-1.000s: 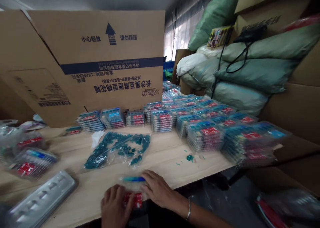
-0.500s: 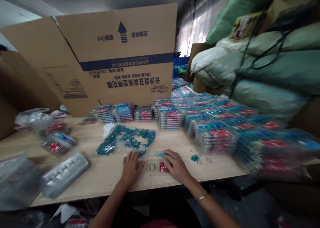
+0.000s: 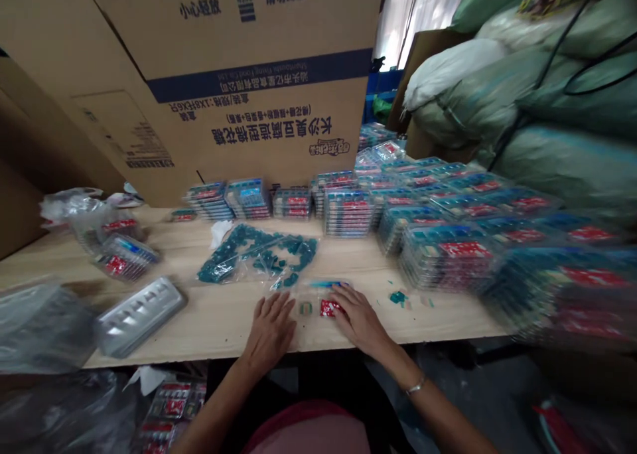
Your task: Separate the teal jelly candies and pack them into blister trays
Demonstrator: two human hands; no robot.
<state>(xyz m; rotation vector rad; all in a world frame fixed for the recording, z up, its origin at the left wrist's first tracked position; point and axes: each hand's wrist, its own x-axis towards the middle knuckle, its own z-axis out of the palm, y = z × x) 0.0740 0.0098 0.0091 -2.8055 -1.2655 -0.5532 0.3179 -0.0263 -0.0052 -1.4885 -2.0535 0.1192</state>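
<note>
Two bare hands lie open, palms down, on a pale wooden desk [image 3: 213, 321], seen from the head camera. Between them sits a small clear plastic packet [image 3: 321, 304] with a blue strip along its far edge and a red label near the middle. The right hand [image 3: 361, 321] rests on the packet's right side, its fingers [image 3: 341, 298] flat and touching the red label, not closed around anything. The left hand [image 3: 271, 331] is spread on the desk just beside the packet's left edge and holds nothing.

Just beyond the packet lies a clear bag of teal pieces [image 3: 257, 258], with a white tissue [image 3: 219, 233] at its far left corner. A few teal crumbs [image 3: 398, 297] sit to the right of the right hand. Stacked clear blister packs [image 3: 448, 255] with red and blue labels fill the far and right parts of the desk. To the left are a silver tray with recesses [image 3: 140, 316] and loose plastic bags [image 3: 42, 328]. A printed cardboard box flap [image 3: 239, 95] stands behind everything, and pale green sacks [image 3: 562, 89] are heaped on the right.
</note>
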